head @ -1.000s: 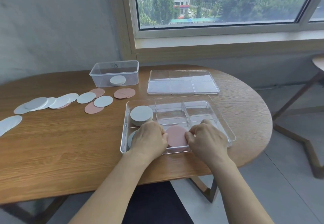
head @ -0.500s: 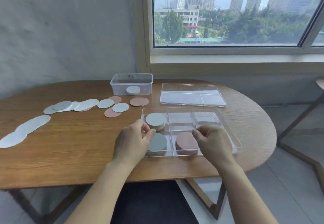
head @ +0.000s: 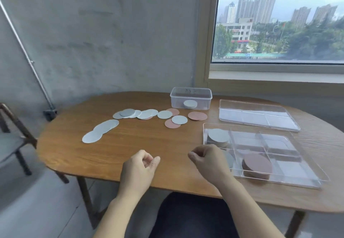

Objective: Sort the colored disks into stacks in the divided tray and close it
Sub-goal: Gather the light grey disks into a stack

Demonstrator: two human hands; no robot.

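Hands: L hand [head: 138, 170] & R hand [head: 208, 161] hover low over the tabletop [head: 130, 148], apart. Fingers are softly curled, with nothing in them.
Tray: divided tray [head: 309, 155] sits by the R hand, open. Its lid [head: 258, 117] lies just behind it.
In tray: gray stack [head: 217, 135] in far-left slot, pink stack [head: 256, 166] in near-middle slot. One more gray disk [head: 229, 160] near-left, partly hidden.
Left out: loose disks [head: 145, 114] in a row, many overlapping, plus pink disks [head: 197, 115].
Risk 1: thin flat disks are hard to pick up. Pulling one may drag its neighbours.
Risk 2: pale & gray look alike, so a mix-up is easy.
Risk 3: stack too tall or crooked = lid won't shut.
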